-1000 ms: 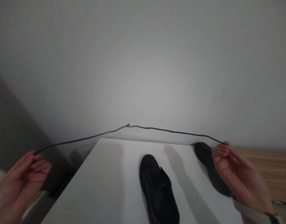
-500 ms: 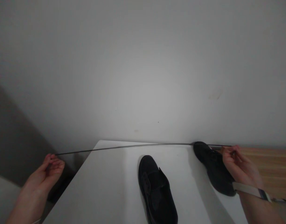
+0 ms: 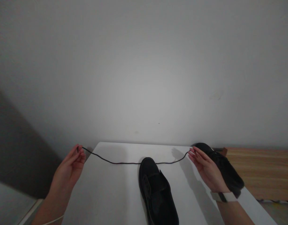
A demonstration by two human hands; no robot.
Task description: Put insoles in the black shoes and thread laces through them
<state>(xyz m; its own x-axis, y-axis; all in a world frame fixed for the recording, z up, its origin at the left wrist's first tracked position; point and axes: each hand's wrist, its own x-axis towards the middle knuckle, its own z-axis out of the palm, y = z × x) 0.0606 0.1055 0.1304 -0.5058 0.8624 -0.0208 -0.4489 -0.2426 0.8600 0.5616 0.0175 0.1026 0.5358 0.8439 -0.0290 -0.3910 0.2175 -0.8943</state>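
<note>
A thin black shoelace (image 3: pixel 120 163) hangs slack between my two hands, dipping across the toe of a black shoe. One end is pinched in my left hand (image 3: pixel 72 164), over the table's left edge. My right hand (image 3: pixel 206 168) grips the other end near the table's back right. The unlaced black shoe (image 3: pixel 158 193) stands in the middle, toe toward the wall, its opening facing up. Behind my right wrist sits a second black shoe (image 3: pixel 220 162), partly hidden by the hand.
Both shoes stand on a white table (image 3: pixel 104 193) pushed against a pale wall (image 3: pixel 144 78). To the right is a wood-grain surface (image 3: pixel 263 172). A dark shadowed area (image 3: pixel 14 150) lies at the left.
Both hands have come inward toward each other. The shoelace, stretched nearly straight before, now sags over the middle shoe's toe.
</note>
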